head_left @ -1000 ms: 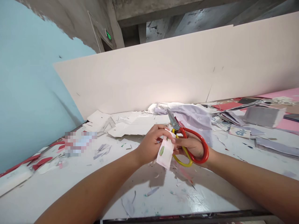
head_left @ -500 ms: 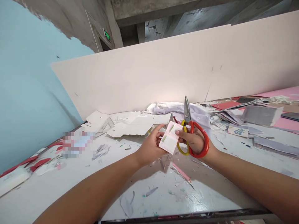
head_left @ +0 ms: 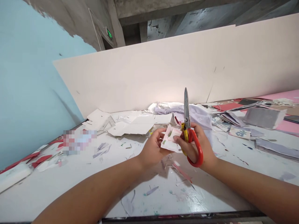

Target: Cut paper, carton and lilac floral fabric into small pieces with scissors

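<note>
Between my two hands is a small pale pink-and-white paper piece (head_left: 171, 138) with green marks or strips on it. My left hand (head_left: 153, 144) grips its left edge, fingers curled behind. My right hand (head_left: 198, 144) presses a thumb on its right part and also carries scissors (head_left: 187, 112). Their metal blades are together and point up; one handle loop is red, the other yellow. The fingers of my right hand are partly hidden behind the handles and the paper.
White table (head_left: 77, 186) with paper scraps scattered over it. Bent white cardboard (head_left: 133, 126) and crumpled lilac fabric (head_left: 196, 115) lie behind my hands. Red scraps (head_left: 42, 160) are at left; grey-lilac strips (head_left: 277, 147) and pink sheets (head_left: 285, 93) at right. A pale panel (head_left: 151, 74) closes the back.
The scissors have turned more upright, their yellow loop now mostly hidden behind the red one. The paper has tilted flatter, with my right thumb shifted lower and left on it.
</note>
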Available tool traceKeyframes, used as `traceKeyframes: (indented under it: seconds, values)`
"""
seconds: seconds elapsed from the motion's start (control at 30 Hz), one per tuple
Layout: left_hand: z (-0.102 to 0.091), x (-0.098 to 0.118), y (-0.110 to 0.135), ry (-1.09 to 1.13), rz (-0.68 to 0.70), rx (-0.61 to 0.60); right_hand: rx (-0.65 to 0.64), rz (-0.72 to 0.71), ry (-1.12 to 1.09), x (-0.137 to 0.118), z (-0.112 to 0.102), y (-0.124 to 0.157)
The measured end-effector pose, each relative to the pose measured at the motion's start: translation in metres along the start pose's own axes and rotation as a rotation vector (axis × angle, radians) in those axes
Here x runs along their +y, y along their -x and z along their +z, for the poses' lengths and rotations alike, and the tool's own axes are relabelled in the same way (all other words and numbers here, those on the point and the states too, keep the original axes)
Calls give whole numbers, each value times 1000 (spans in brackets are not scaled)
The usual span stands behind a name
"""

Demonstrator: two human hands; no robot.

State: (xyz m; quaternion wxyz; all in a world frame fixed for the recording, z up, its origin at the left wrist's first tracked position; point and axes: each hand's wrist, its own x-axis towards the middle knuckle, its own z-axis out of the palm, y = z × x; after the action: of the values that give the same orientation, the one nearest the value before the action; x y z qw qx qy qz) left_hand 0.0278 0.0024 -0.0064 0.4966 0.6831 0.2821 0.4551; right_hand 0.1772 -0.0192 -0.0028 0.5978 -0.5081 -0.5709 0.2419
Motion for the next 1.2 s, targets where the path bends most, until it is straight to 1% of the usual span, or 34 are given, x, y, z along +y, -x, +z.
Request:
traceKeyframes:
  seconds: [0.07,0.1,0.2,0.23,0.3,0.4,0.5,0.63,0.77,0.87,1.07,1.2]
  values:
    - [-1,-1,1,-38,27,60,14,-5,9,0,1,1]
    - [-3,-2,1,-116,70,63,14,-11,11,0,1,1]
    - [-10,-3,0,-445,266,-16,-22,-12,-10,1,1,1]
    - [-12,-3,0,-524,317,-35,-40,-10,-16,1,1,1]
    - [-14,-3,-1,-586,365,-39,-66,-9,1,3,1,1]
    - [-13,-3,-2,-607,378,-3,-88,-15,71,6,1,2]
    - [-11,-2,-2,-615,357,42,-143,-40,83,9,1,2]
    - [-10,2,-2,-558,256,57,-210,-72,90,10,-2,0]
    - [-9,2,-3,-467,129,76,-216,-96,101,7,-7,-2]
    - [-9,0,-3,-442,70,90,-214,-98,106,5,-9,-3]
    - [-9,-2,-3,-394,17,180,-247,-166,129,7,-6,-1]
    - [-9,-1,-3,-383,10,162,-281,-166,74,5,-8,0]
